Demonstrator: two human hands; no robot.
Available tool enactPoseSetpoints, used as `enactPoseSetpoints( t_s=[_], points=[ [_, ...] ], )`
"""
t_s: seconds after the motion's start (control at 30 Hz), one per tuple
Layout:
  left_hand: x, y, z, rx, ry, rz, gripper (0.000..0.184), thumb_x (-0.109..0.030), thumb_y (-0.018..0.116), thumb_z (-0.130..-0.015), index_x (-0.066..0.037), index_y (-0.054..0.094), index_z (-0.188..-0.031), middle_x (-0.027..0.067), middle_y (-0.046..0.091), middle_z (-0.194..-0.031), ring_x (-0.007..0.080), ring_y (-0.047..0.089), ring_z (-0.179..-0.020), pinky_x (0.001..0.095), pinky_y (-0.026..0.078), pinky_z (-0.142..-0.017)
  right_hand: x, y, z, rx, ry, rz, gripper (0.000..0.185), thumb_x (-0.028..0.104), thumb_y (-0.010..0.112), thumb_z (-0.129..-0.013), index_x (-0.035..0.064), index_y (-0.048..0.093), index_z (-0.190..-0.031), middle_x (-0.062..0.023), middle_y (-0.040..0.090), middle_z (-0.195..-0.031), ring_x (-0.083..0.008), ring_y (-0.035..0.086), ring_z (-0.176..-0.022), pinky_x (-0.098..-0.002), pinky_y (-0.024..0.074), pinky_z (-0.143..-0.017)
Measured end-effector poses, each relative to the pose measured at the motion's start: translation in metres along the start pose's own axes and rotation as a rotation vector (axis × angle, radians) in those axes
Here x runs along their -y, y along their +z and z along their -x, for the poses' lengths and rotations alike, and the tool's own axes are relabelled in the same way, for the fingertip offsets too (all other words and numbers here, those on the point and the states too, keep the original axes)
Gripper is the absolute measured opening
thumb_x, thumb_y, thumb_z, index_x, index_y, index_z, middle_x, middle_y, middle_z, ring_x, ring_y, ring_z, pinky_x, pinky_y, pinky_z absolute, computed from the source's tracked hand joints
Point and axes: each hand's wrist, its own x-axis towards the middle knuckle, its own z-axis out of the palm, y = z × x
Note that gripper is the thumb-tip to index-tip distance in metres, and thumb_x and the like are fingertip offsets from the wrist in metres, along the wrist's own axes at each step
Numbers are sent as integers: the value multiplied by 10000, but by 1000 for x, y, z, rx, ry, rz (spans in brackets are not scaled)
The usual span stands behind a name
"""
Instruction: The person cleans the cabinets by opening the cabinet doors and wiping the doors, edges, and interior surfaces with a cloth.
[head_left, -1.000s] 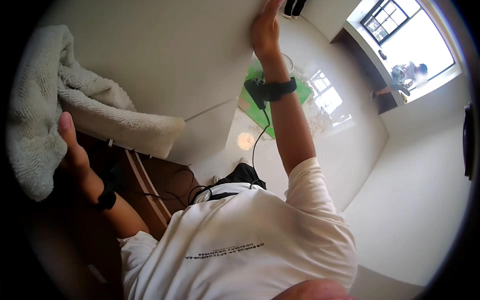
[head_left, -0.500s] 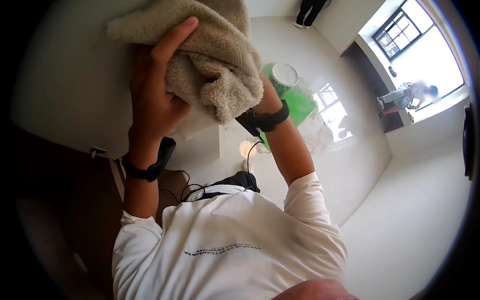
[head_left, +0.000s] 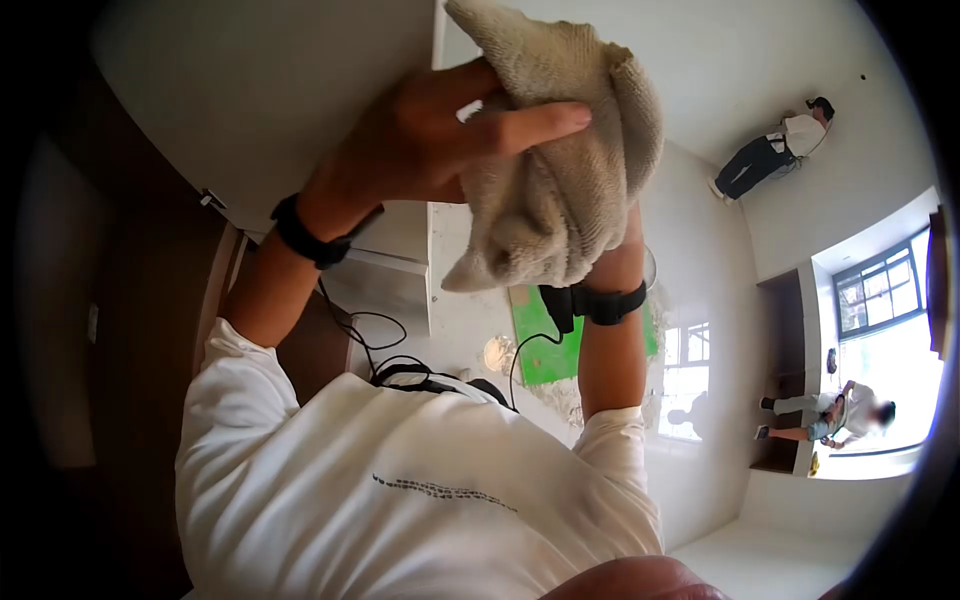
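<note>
A bunched beige towel (head_left: pixel 575 190) is held up high in front of me. My left hand (head_left: pixel 450 130) grips it from the left, with one finger stretched across its front and the others partly hidden by the folds. On the right, my right hand (head_left: pixel 618 262) reaches up behind the towel. Only the base of that hand and the wrist show, and the cloth covers its fingers. Both wrists wear black bands, the left band (head_left: pixel 308 232) and the right band (head_left: pixel 612 303), with thin black cables hanging near them.
A pale panel (head_left: pixel 260 100) with a metal hinge stands close on my left, beside a dark brown cabinet (head_left: pixel 150 300). Below lies a green sheet (head_left: pixel 545 345) on the whitish floor. Two other people, one standing person (head_left: pixel 770 150) and one person by the window (head_left: pixel 850 415), are farther off.
The towel and both hands have shifted to the right in view, and the folds hang differently. My view has turned, so more of the standing person and the room at right shows.
</note>
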Motion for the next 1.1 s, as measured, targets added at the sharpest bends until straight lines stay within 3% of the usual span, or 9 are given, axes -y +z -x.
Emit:
enactPoseSetpoints(
  t_s=[0.2, 0.3, 0.33, 0.43, 0.6, 0.7, 0.83, 0.93, 1.1],
  points=[
    [3, -36, -69, 246, 377, -447, 477, -204, 862, -636, -111, 716, -1081, 125, 719, -983, 283, 701, -883, 328, 558, -689, 11, -21, -29, -32, 78, -277, 464, 317, 442, -1019, -16, 522, -1333, -125, 630, -1260, -213, 611, -1152, -348, 497, -973],
    [0, -37, -77, 410, 330, -622, 526, -512, 654, -878, -146, 588, -1251, 76, 705, -1037, 277, 653, -1057, 402, 375, -951, -10, -22, -34, -36, 107, -298, 452, 310, 443, -1028, -16, 515, -1333, -110, 614, -1284, -194, 603, -1153, -328, 486, -984],
    [20, -24, -67, 283, 365, -659, 499, -446, 715, -845, -169, 600, -1243, 41, 713, -974, 256, 674, -992, 390, 379, -923, -24, -20, -39, -5, 131, -359, 444, 305, 465, -1028, -7, 511, -1340, -110, 604, -1294, -186, 596, -1153, -326, 486, -986],
    [13, -25, -82, 488, 81, -845, 342, -335, 778, -793, -164, 674, -1071, 10, 706, -855, 189, 685, -897, 413, 393, -947, -65, -13, -76, 170, 167, -511, 438, 294, 503, -1025, 8, 505, -1355, -102, 590, -1307, -175, 587, -1149, -322, 483, -987],
    [13, -35, -94, 721, -9, -1038, 201, -256, 773, -656, -118, 674, -764, 10, 624, -691, 188, 636, -761, 433, 376, -1020, -87, 24, -84, 250, 245, -599, 430, 285, 513, -1019, 11, 511, -1350, -98, 595, -1298, -173, 588, -1144, -320, 483, -983],
    [21, -24, -96, 761, 25, -1127, 189, -260, 744, -610, -105, 643, -651, 11, 581, -656, 189, 593, -700, 417, 387, -1002, -109, 31, -84, 280, 281, -614, 425, 279, 519, -1016, 13, 515, -1347, -96, 598, -1292, -172, 589, -1141, -319, 483, -980],
    [37, -35, -80, 853, 67, -1043, 236, -306, 734, -568, -106, 642, -652, 14, 597, -681, 187, 602, -745, 430, 399, -966, -142, 36, -78, 300, 321, -597, 419, 272, 528, -1012, 16, 520, -1343, -94, 602, -1285, -171, 589, -1137, -317, 483, -976],
    [50, -70, -67, 928, 96, -891, 327, -250, 843, -599, -71, 700, -833, 65, 677, -842, 233, 665, -817, 357, 498, -769, -157, 35, -72, 350, 353, -570, 414, 266, 534, -1009, 18, 523, -1340, -92, 605, -1279, -170, 590, -1134, -316, 483, -974],
    [45, -61, -73, 970, 48, -846, 318, -185, 862, -621, 22, 700, -801, 114, 706, -812, 269, 701, -767, 323, 564, -655, -172, 19, -82, 507, 369, -517, 407, 256, 544, -1004, 21, 529, -1336, -89, 610, -1270, -169, 591, -1129, -314, 483, -969]
  ],
)
